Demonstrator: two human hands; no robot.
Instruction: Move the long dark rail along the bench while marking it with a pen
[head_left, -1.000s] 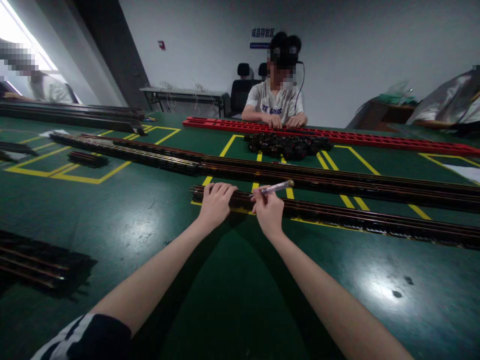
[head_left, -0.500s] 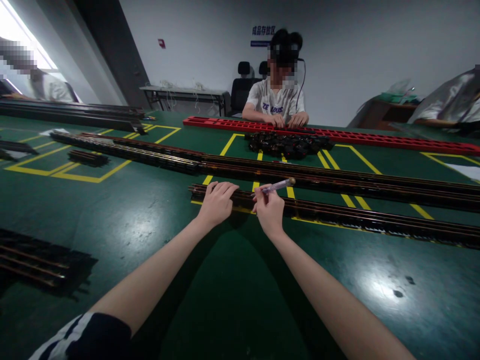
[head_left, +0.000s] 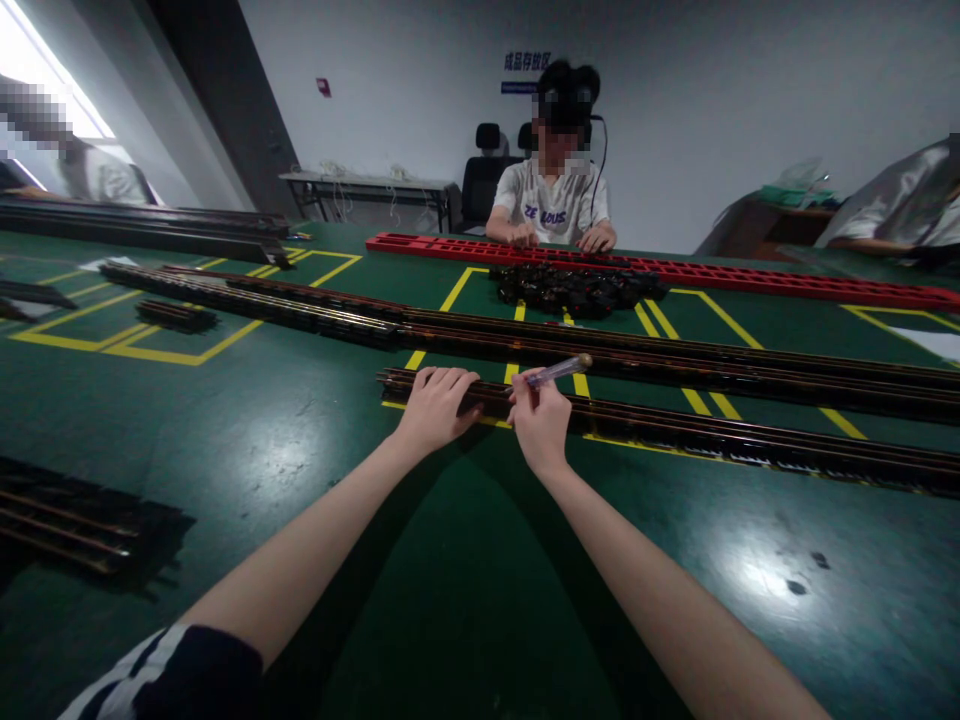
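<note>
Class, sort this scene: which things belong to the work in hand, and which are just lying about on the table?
In hand: left hand resting on the nearest dark strip; right hand holding a pen-like tool at it.
Lying about: farther dark strips; red strip; pile of small dark parts; short dark piece; dark stack at the left edge.

Left grip (head_left: pixel 435 405) flat, palm down, well forward; right grip (head_left: pixel 538 425) just beside it, curled into a pinch.

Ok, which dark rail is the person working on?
On the green table, long dark rails run across the middle. Take the nearest rail, under the left hand and the right hand holding a pen. Only its left end stops at the left hand.
</note>
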